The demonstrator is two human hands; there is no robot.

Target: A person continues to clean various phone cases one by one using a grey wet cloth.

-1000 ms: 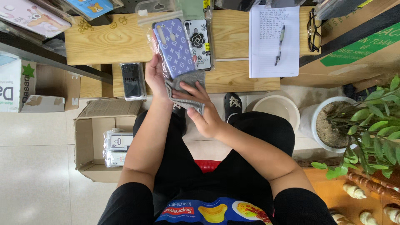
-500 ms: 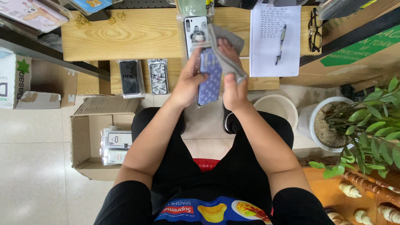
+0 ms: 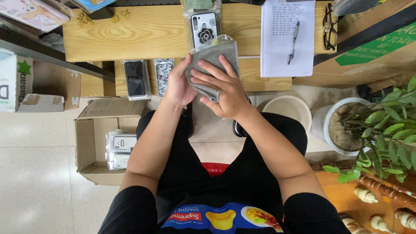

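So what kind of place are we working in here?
Likely a small shop or packing spot for phone cases: bagged phone cases on a wooden bench, a cardboard box of more, and a handwritten list with a pen.

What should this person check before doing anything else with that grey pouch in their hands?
1. Grey pouch held by both hands: ok; left hand at its edge, right hand flat across it.
2. What is inside the pouch: cannot tell.
3. Free space on the wooden bench: ok.
4. Flower-pattern case clear of the hands: ok, it lies just beyond.
5. Cardboard box open on the floor: ok.
6. Firmness of grip: cannot tell.
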